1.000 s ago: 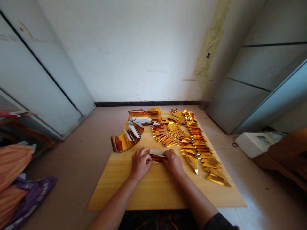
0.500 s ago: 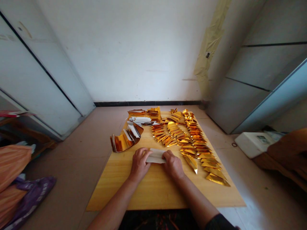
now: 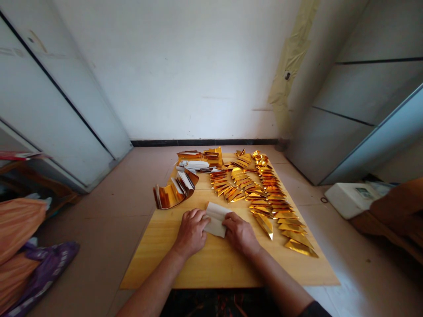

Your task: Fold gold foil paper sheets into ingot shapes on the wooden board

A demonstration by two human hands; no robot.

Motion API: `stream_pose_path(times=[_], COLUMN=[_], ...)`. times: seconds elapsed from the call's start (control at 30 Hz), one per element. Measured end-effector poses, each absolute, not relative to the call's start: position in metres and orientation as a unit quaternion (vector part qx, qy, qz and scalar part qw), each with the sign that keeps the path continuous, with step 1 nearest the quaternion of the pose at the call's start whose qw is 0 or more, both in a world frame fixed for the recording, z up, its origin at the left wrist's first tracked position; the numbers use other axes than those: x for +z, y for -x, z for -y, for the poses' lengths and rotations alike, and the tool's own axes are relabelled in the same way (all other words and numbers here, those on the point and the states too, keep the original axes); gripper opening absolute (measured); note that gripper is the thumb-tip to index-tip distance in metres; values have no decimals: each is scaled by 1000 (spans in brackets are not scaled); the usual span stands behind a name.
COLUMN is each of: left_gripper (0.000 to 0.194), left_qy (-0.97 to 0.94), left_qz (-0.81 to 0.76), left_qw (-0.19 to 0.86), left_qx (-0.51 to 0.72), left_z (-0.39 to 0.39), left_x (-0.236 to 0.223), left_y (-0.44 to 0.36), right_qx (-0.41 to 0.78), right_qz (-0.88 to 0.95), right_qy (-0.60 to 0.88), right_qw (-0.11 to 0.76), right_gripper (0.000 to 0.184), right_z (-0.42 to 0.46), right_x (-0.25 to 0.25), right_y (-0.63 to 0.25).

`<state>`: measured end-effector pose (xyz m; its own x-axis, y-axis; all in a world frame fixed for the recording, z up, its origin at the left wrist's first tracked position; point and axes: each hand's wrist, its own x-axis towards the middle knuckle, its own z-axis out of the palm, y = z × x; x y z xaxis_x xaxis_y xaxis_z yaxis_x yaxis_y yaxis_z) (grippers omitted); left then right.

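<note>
Left hand and right hand flank a folded paper sheet on a pale wooden board

Both hands lie palm down, narrow and gathered, with the fingers curving inward at 12 o'clock from each wrist. Their fingertips meet the sheet's side edges; whether they grip it or only press it, I cannot tell. The matte white sheet sits between them, a small, slightly skewed rectangle lying flat on the board, with its underside hidden. Thin sheet like this seems likely to crease at a touch, so even pressure from both sides would suit it best, with the fold kept square and the fingertips flat.

At 11 o'clock from the hands, curled gold foil sheets lie in a glossy, springy heap, white backing showing at their edges. Beyond them, at 12 o'clock, stand small stacks of gold foil strips. From 12 to 2 o'clock, folded gold foil triangles run in overlapping rows, slim and sharp-pointed, their mirror-bright faces catching the light. Off the board at 9 o'clock, an orange bag slumps beside a purple plastic bag. At 3 o'clock, a white plastic box rests near the board on the tiled floor.
</note>
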<state>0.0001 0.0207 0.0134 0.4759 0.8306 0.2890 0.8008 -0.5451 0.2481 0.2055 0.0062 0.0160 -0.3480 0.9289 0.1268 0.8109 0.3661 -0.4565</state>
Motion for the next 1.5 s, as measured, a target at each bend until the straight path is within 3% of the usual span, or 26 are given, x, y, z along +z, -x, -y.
stream_pose_path(times=[0.17, 0.3, 0.47, 0.67, 0.97, 1.07, 1.2, 1.37, 1.5], left_gripper=[25, 9, 11, 13, 12, 14, 12, 13, 14], left_qy=[-857, -848, -854, -854, -859, -860, -859, -857, -857], left_qz=[-471, -480, -457, -448, -435, -434, -431, -430, -437], left_qw=[28, -1, -2, 9, 7, 3, 7, 7, 2], left_qx=[207, 226, 250, 264, 269, 268, 278, 282, 274], left_z=[-18, -19, -19, -18, -19, -19, -19, -19, -19], left_x=[14, 4, -6, -5, -7, -9, -9, -8, -8], left_y=[-5, -13, -15, -13, -13, -13, -13, -13, -13], right_qx=[109, 75, 82, 108, 124, 157, 166, 113, 87], right_qz=[756, 729, 719, 703, 701, 693, 703, 771, 791], right_qy=[605, 657, 673, 690, 686, 686, 656, 572, 548], right_qw=[224, 178, 152, 135, 149, 159, 219, 255, 260], right_gripper=[23, 35, 46, 29, 19, 24, 46, 33, 44], right_z=[-19, -24, -27, -29, -28, -31, -34, -26, -18], right_x=[20, 25, 25, 24, 28, 28, 26, 19, 11], right_y=[-204, -197, -192, -193, -185, -185, -186, -186, -185])
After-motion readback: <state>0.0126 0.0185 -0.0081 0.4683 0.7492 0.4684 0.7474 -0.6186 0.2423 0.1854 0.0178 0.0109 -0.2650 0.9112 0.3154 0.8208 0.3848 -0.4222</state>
